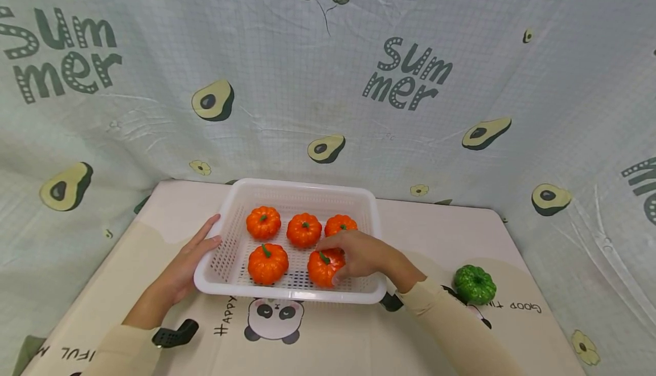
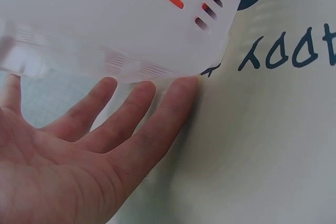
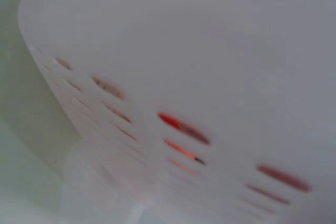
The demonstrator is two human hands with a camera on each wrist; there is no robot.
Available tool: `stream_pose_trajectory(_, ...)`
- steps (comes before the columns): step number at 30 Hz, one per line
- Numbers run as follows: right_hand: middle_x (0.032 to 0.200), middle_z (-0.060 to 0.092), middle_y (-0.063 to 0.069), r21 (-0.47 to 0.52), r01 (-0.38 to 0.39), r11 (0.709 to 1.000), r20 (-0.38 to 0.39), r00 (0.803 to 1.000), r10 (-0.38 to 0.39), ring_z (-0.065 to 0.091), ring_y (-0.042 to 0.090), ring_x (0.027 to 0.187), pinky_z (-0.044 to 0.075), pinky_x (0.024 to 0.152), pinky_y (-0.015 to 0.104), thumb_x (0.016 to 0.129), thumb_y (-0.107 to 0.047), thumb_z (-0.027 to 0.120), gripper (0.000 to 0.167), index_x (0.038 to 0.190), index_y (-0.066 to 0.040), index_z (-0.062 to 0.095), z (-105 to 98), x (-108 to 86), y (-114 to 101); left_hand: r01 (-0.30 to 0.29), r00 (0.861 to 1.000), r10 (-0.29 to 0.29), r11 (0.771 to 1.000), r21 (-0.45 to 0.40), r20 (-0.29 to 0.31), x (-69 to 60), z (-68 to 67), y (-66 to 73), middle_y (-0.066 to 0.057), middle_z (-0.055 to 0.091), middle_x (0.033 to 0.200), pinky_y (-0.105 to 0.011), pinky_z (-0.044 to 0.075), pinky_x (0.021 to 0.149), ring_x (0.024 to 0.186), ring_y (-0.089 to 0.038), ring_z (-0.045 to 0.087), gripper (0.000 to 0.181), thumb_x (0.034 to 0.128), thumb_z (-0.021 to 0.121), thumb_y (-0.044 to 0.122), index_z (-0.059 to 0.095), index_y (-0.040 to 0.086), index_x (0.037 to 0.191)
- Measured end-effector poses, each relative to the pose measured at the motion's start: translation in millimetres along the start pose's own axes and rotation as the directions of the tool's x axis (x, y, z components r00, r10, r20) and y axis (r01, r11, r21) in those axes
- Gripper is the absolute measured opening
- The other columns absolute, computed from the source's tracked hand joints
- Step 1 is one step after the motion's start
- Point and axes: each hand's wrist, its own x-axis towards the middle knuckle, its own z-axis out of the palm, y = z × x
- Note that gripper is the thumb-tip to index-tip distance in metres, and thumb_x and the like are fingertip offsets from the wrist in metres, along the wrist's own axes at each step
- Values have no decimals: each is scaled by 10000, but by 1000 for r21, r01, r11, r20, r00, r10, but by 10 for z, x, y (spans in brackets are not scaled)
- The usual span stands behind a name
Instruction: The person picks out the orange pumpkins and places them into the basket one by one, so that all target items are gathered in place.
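A white plastic basket [image 1: 289, 294] with slotted walls holds several small orange pumpkins with green stems, among them one at the back left [image 1: 263, 223] and one at the front left [image 1: 268, 264]. Inside its right end, my right hand [image 1: 361, 255] has thumb and fingers around the front-right pumpkin [image 1: 324, 269]. At the opposite end my left hand [image 1: 184, 268] touches the basket's left side, its fingers [image 2: 163, 124] fairly straight against the wall in the left wrist view. Only the basket's outer wall [image 3: 210, 51] shows in the right wrist view; the right hand is hidden there.
A green pumpkin [image 1: 475, 285] sits on the table to the right of the basket, beyond the right forearm. The printed tablecloth [image 1: 205, 359] shows in front. A patterned curtain [image 1: 287, 80] hangs close behind the table and along both sides.
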Motion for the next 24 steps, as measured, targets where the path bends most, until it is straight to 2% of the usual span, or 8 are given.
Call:
stream_pose_trajectory(9,1396,684,-60,-24,-26,999,9,1000,26,583,169,1289,465,1170,447,785,-222,919,651,1391,-239,679,9,15,-2,0,1000,0,1000,-4,2,15,-4,3,-171,106,1759,-398,571,973,1415,-419,408,695,1106,386,484,-11,403,1671)
stream_pose_trajectory(15,1399,683,-54,-36,-26,999,18,999,27,585,172,1292,464,1173,445,788,-230,918,648,1390,-232,678,21,23,4,9,1000,-9,1000,-4,0,12,-3,3,-174,129,1754,-384,567,966,1387,-392,438,686,1108,384,479,0,402,1672)
stream_pose_trajectory(21,1386,689,-66,-57,-20,998,16,1000,21,597,159,1273,473,1165,424,798,-244,912,633,1386,-232,678,40,25,21,-9,1000,9,1000,12,-10,17,-1,-10,-173,136,1754,-404,591,966,1388,-390,451,688,1107,394,478,17,392,1675)
stream_pose_trajectory(24,1402,681,-66,-77,-18,997,17,1000,19,595,164,1294,469,1170,421,806,-259,905,631,1392,-236,673,48,25,21,-11,1000,12,1000,25,-27,15,3,-7,-171,152,1752,-370,597,939,1370,-377,471,690,1104,401,484,30,386,1677)
